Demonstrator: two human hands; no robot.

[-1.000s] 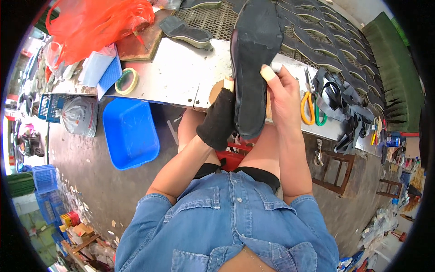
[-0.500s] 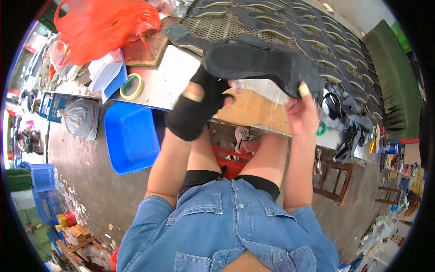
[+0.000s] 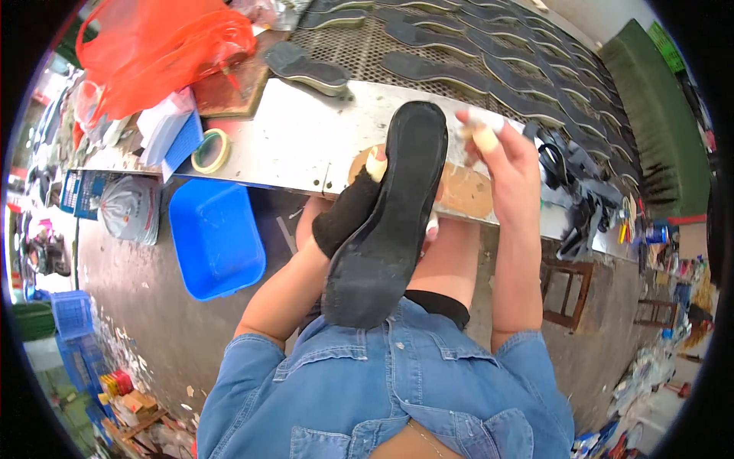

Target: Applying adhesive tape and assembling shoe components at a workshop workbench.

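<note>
A black shoe (image 3: 397, 206), its smooth sole face toward me, stands lengthwise above my lap and the table edge. My left hand (image 3: 352, 214), in a black fingerless glove with a yellow cover on the thumb, is wrapped round its left side; fingertips show at the right edge. Just right of the shoe's upper end my right hand (image 3: 508, 157) is raised, apart from it. Its fingers are loosely bent and spread, some blurred, with yellow and white tip covers and nothing visible between them. Beyond, a single dark sole (image 3: 306, 67) lies at the white tabletop's (image 3: 294, 126) far edge.
Rows of dark soles (image 3: 489, 73) cover a perforated metal rack behind the tabletop. Left are a red plastic bag (image 3: 160, 57), a tape roll (image 3: 210, 151) and, lower, a blue basin (image 3: 218, 241). Black straps (image 3: 585, 222) hang at right, near a wooden stool (image 3: 566, 294).
The shoe has swung from crosswise over the table to lengthwise, nearer my body. My right hand has let go of its right end and moved up; my left hand still grips it.
</note>
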